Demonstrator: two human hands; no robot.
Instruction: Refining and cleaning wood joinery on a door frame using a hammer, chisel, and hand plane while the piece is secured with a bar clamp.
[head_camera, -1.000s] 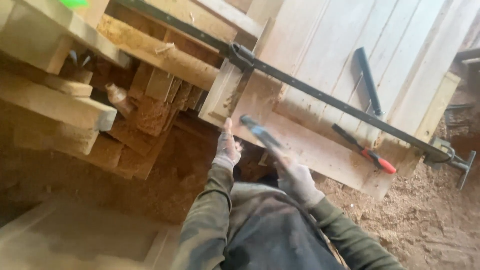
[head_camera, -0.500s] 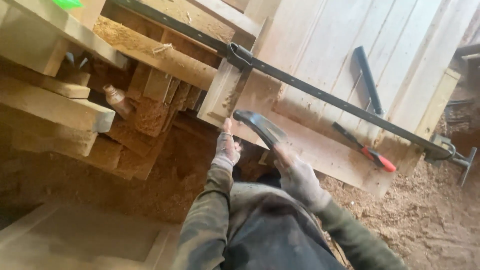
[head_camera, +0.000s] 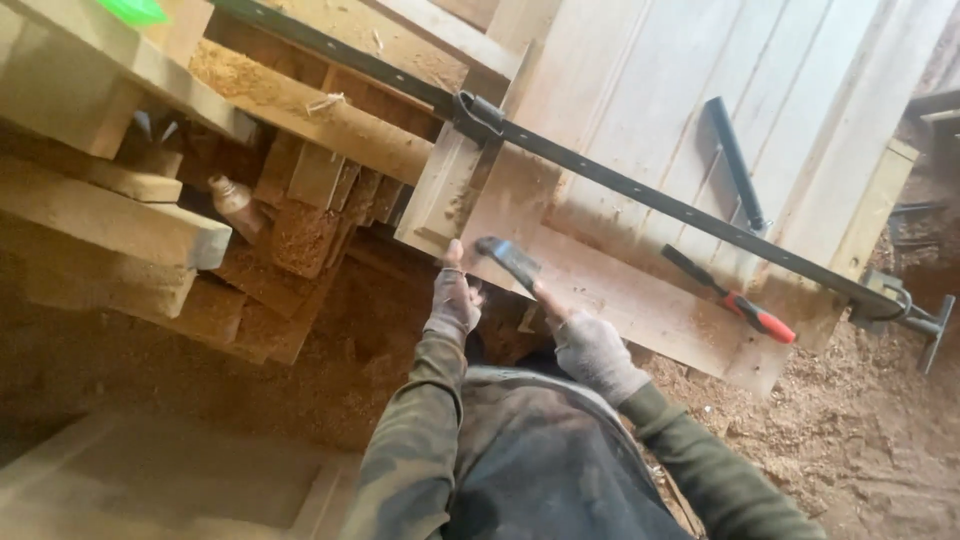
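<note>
The right hand (head_camera: 592, 352) is gripping a hammer (head_camera: 510, 262) in its fingers over the clamped wooden panel (head_camera: 640, 290), the left hand (head_camera: 453, 300) is bracing the edge with fingers curled on nothing, seemingly mid-tapping, calling for a controlled blow.

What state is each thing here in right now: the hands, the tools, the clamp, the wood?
Right hand: gloved, gripping a hammer.
Left hand: gloved, resting on wooden panel.
Bar clamp: stretched across panel.
Red-handled chisel: lying loose on panel.
</note>
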